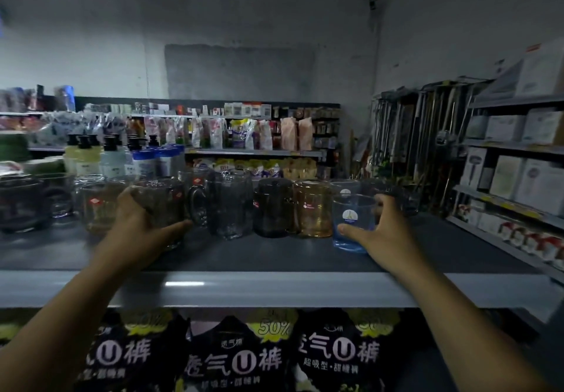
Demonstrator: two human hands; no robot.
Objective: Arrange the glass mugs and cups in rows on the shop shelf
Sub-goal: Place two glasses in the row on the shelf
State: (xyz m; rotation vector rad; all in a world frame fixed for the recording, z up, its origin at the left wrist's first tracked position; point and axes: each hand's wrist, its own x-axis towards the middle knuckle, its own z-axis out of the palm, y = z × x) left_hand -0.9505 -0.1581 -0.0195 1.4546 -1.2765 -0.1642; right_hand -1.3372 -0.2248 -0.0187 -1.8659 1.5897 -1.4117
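A row of glassware stands on the grey shop shelf [274, 257]. My left hand [137, 227] grips a clear glass mug [161, 205] with a red label, its thumb along the base. My right hand [381, 233] grips a blue glass cup [352, 220] with a round sticker, thumb in front and fingers behind. Between them stand a clear ribbed mug with a handle [227, 205], a dark smoky mug [274, 208] and an amber mug [312, 208]. More clear glasses [94, 205] stand left of my left hand, and dark bowls [21, 205] sit at the far left.
Bottles with black and blue caps [122, 156] stand behind the glasses. Black packs with white lettering [238, 358] hang below the shelf edge. A side rack with white boxes [518, 172] is on the right. Shelves of packaged goods [244, 135] run along the far wall.
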